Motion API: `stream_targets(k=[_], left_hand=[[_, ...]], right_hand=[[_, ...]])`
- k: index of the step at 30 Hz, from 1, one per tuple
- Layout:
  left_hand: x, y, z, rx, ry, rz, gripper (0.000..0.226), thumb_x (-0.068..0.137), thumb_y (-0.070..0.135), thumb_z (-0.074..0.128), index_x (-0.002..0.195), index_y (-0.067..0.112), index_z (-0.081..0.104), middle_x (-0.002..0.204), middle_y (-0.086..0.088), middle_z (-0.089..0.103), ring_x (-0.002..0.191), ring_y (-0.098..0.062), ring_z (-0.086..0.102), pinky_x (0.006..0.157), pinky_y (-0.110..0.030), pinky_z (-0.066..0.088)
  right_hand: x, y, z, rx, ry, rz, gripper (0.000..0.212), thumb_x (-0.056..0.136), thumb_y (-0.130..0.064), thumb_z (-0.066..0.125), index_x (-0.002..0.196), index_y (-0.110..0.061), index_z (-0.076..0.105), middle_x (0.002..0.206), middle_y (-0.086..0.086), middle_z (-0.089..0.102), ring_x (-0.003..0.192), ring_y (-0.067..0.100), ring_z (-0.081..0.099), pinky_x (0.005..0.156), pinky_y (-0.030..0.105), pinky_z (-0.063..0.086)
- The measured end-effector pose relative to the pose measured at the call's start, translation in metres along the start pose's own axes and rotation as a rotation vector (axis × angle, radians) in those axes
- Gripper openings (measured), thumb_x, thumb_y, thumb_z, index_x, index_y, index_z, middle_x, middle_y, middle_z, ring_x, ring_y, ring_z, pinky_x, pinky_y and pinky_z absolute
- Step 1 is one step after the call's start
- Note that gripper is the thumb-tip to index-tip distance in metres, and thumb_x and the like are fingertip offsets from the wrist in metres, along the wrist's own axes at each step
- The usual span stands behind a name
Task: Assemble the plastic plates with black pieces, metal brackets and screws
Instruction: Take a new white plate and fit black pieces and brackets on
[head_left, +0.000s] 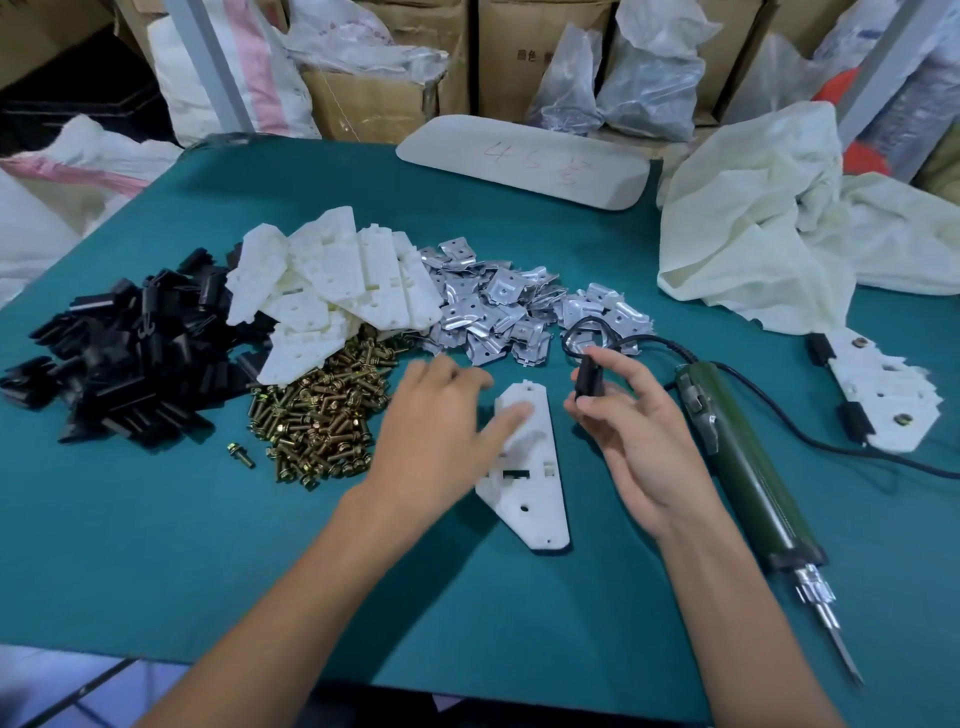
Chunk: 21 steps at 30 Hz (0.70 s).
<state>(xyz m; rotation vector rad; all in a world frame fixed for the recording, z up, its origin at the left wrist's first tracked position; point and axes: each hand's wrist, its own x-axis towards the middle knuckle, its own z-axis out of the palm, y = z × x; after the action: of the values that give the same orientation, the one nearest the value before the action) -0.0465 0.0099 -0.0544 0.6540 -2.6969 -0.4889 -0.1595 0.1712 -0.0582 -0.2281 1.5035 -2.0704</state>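
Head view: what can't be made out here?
1. Left hand: motion-blurred in the head view; whether its fingertips touch the white plastic plate is unclear.
2. Small black plastic piece: head view, fingers of the right hand cover its lower half.
3. Green electric screwdriver: head view, its bit tip is blurred.
4. Red handwriting on the white oval board: head view, too faint to read.
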Motion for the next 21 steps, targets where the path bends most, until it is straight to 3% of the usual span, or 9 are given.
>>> stream_targets(k=[2,4,8,10,12,15,19,21], left_hand=[[-0.003,0.012,0.012,0.085,-0.156,-0.031,0.078,0.082,0.082,0.039,0.120,0.018,0.062,0.112,-0.004,0.057,0.110,-0.023,0.043,0.093,-0.035,0.037],[-0.002,0.015,0.020,0.043,-0.196,-0.069,0.073,0.079,0.081,0.049,0.119,0.020,0.056,0.113,0.000,0.053,0.112,-0.022,0.039,0.094,-0.034,0.035],[-0.004,0.008,0.022,-0.601,-0.157,-0.206,0.043,0.074,0.056,0.077,0.104,0.039,0.051,0.101,0.013,0.061,0.103,-0.012,0.056,0.086,-0.033,0.048],[-0.009,0.008,0.023,-0.838,-0.096,-0.234,0.035,0.076,0.050,0.076,0.101,0.045,0.052,0.094,0.012,0.069,0.091,-0.011,0.067,0.081,-0.036,0.053],[-0.012,0.008,0.024,-0.966,-0.061,-0.221,0.028,0.081,0.043,0.071,0.102,0.046,0.053,0.093,0.004,0.072,0.086,-0.020,0.070,0.080,-0.045,0.056],[-0.015,0.006,0.025,-1.045,-0.076,-0.184,0.023,0.089,0.037,0.067,0.107,0.043,0.054,0.095,-0.001,0.075,0.084,-0.026,0.072,0.077,-0.051,0.057],[-0.018,0.005,0.028,-1.024,-0.094,-0.194,0.022,0.091,0.037,0.067,0.105,0.045,0.054,0.091,0.006,0.077,0.076,-0.016,0.074,0.065,-0.031,0.054],[-0.017,0.006,0.029,-1.008,-0.066,-0.219,0.022,0.091,0.036,0.069,0.102,0.046,0.054,0.089,0.008,0.078,0.075,-0.014,0.074,0.064,-0.030,0.054]], right_hand=[[0.001,0.000,-0.001,-0.016,0.006,-0.013,0.047,0.091,0.015,0.059,0.115,-0.023,0.072,0.096,0.004,0.074,0.093,0.018,0.067,0.088,0.024,0.057],[0.002,0.001,-0.001,-0.047,0.010,-0.015,0.049,0.091,0.017,0.054,0.116,-0.021,0.071,0.099,0.004,0.076,0.091,0.017,0.068,0.086,0.024,0.058],[0.004,0.002,-0.002,0.019,0.045,0.028,0.041,0.097,0.011,0.047,0.108,-0.016,0.075,0.104,0.012,0.075,0.090,0.021,0.069,0.083,0.024,0.058],[0.004,0.003,0.000,0.032,0.025,0.036,0.032,0.102,0.005,0.048,0.109,-0.013,0.073,0.107,0.016,0.075,0.090,0.022,0.070,0.081,0.026,0.059],[0.002,0.006,0.002,0.017,-0.021,0.053,0.028,0.103,0.004,0.048,0.115,-0.011,0.068,0.104,0.017,0.076,0.089,0.021,0.072,0.079,0.027,0.060],[-0.001,0.010,0.007,0.023,-0.124,0.100,0.030,0.101,0.005,0.048,0.122,-0.009,0.064,0.100,0.014,0.077,0.087,0.019,0.074,0.075,0.027,0.060],[-0.002,0.010,0.009,0.005,-0.125,0.108,0.030,0.102,0.005,0.050,0.118,-0.011,0.069,0.099,0.011,0.078,0.086,0.017,0.074,0.074,0.026,0.060],[-0.001,0.012,0.009,-0.046,-0.066,0.052,0.025,0.100,0.001,0.058,0.114,-0.014,0.072,0.098,0.005,0.079,0.087,0.015,0.074,0.077,0.025,0.060]])
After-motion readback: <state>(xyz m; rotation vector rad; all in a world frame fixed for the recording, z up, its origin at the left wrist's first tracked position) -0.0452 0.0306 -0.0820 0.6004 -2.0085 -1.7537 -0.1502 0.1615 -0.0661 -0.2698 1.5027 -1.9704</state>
